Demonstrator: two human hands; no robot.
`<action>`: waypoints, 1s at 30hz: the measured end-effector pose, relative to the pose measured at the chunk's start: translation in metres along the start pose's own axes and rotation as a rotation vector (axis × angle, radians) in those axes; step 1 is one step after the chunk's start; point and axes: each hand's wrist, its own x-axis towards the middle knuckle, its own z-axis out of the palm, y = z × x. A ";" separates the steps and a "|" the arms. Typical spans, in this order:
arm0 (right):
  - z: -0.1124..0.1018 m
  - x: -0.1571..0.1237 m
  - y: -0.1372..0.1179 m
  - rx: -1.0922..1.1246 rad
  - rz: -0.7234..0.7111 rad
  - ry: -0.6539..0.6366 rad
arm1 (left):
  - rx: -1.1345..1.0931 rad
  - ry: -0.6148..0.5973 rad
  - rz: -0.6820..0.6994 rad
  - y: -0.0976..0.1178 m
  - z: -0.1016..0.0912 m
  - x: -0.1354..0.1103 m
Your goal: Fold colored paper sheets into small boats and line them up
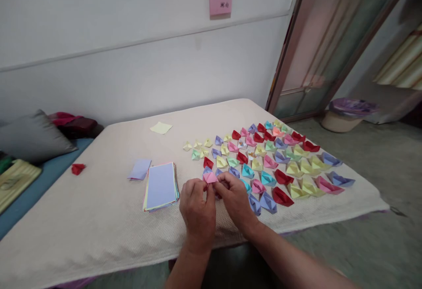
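Observation:
A small pink piece of folded paper [210, 177] is pinched between both hands, above the front part of the cloth-covered table [108, 236]. My left hand [198, 205] grips it from the left, fingers closed. From the right, my right hand [235, 196] pinches its other side with thumb and fingertips. Part of the pink paper is hidden by my fingers. Just beyond and to the right stand rows of many-coloured paper boats [270, 178]. Left of my left hand lies a stack of coloured paper sheets [161, 186], lavender on top.
A folded lavender paper [140, 169] lies left of the stack, and a red folded piece [78, 169] farther left. A pale yellow sheet [161, 127] rests toward the wall. A grey cushion [34, 137] is at far left. A lined bin [346, 115] stands on the floor at right.

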 end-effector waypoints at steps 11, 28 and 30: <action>-0.008 0.010 0.001 0.358 0.339 -0.133 | -0.476 -0.224 -0.420 -0.003 -0.005 0.011; -0.006 0.010 0.004 0.084 0.173 -0.210 | -0.450 -0.290 -0.625 -0.020 -0.008 0.015; -0.006 0.010 0.004 0.037 0.151 -0.198 | -0.446 -0.316 -0.549 -0.020 -0.008 0.016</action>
